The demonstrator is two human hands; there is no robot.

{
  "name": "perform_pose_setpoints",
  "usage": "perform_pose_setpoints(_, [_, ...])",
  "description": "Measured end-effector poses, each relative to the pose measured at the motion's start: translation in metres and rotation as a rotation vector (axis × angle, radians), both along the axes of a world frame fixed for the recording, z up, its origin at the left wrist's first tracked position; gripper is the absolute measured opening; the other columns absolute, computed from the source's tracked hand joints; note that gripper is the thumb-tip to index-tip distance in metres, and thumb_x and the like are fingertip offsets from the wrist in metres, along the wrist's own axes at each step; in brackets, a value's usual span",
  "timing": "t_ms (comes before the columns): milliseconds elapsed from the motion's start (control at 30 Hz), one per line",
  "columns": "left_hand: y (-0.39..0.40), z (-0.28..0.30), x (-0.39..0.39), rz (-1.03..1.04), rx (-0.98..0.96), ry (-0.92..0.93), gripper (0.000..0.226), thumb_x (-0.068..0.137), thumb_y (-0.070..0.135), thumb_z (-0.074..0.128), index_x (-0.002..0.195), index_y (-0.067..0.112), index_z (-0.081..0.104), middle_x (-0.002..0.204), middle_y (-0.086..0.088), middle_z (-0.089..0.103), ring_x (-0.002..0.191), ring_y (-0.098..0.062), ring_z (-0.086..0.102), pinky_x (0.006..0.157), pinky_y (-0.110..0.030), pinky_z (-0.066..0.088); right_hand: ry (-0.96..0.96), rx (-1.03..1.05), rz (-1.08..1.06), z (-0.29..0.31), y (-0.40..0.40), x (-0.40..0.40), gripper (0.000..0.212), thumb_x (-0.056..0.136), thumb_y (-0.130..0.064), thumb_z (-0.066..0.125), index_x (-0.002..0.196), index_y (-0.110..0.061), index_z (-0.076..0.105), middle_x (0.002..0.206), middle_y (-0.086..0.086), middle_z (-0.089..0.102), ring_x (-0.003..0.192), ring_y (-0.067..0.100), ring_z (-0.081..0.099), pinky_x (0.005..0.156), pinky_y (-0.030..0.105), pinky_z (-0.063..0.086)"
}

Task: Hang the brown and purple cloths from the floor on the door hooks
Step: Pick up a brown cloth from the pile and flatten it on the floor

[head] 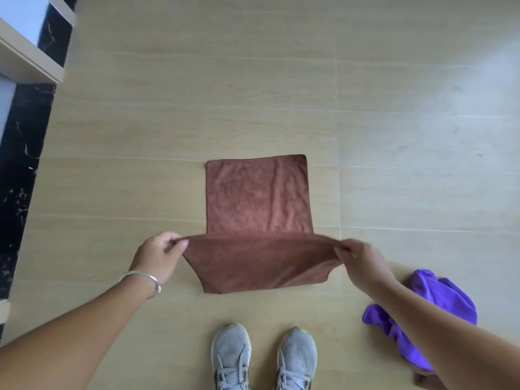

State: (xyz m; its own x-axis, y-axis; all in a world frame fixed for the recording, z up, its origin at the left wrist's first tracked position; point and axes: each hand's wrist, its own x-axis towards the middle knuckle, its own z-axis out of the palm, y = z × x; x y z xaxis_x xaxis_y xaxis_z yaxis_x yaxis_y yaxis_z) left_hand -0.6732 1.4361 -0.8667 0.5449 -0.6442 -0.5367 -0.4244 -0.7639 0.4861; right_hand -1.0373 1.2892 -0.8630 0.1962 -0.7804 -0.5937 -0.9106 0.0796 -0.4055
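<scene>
You are holding the brown cloth (257, 220) by two corners, one in each hand. Your left hand (157, 258) is pinching the corner on its side, thumb and fingers closed together on the fabric edge. Your right hand (358, 261) is gripping the opposite corner in the same way, fingers clamped on the cloth. Between the two hands the top edge is running taut and nearly level.

The cloth is appearing in two parts. One panel is hanging below the held edge toward your feet, narrowing to a lower hem. The other panel is showing beyond your hands, squarish, with a stitched hem just past the held edge; whether that part is lying on the wood-look floor (197, 108) or hanging clear of it cannot be told.

The purple cloth (439, 305) is lying crumpled on the floor, below and outward of your right hand, partly hidden behind your right forearm.

You are wearing a silver bangle (142, 278) on the left wrist, just behind the left hand. Your grey laced shoes (264, 358) are standing side by side on the floor, nearer to you than either hand and between them.

No brand, label or readable writing is showing on the cloths, the shoes or the bangle.
</scene>
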Motion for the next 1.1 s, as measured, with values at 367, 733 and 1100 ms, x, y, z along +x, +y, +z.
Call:
perform_pose_setpoints(367, [-0.182, -0.148, 0.061, 0.129, -0.084, -0.202, 0.052, 0.087, 0.021, 0.060, 0.137, 0.016, 0.047, 0.133, -0.009, 0.056, 0.119, -0.029, 0.054, 0.099, -0.035, 0.042, -0.018, -0.124, -0.267, -0.142, -0.162, 0.092, 0.047, 0.085, -0.013, 0.060, 0.131, -0.014, 0.051, 0.115, 0.005, 0.068, 0.105, 0.023, 0.063, 0.083, 0.027, 0.048])
perform_pose_setpoints(733, [0.020, -0.203, -0.059, -0.931, 0.280, -0.338, 0.090, 0.088, 0.056, 0.050, 0.153, 0.026, -0.004, 0.161, -0.001, -0.009, 0.148, -0.016, -0.006, 0.118, -0.040, 0.002, 0.413, -0.114, 0.885, -0.197, 0.024, 0.041, 0.085, 0.084, -0.019, 0.049, 0.153, -0.020, 0.000, 0.161, 0.003, -0.005, 0.148, 0.022, -0.003, 0.118, 0.041, 0.014])
perform_pose_setpoints(1100, [0.028, -0.217, -0.056, -0.963, 0.028, -0.533, 0.070, 0.075, -0.007, 0.057, 0.140, 0.016, 0.048, 0.145, -0.011, 0.046, 0.118, -0.032, 0.053, 0.072, -0.039, 0.053, 0.460, -0.261, 0.874, -0.224, 0.048, 0.035, 0.062, 0.094, -0.011, 0.012, 0.151, -0.008, -0.011, 0.161, 0.010, -0.013, 0.148, 0.027, -0.002, 0.103, 0.035, 0.036])
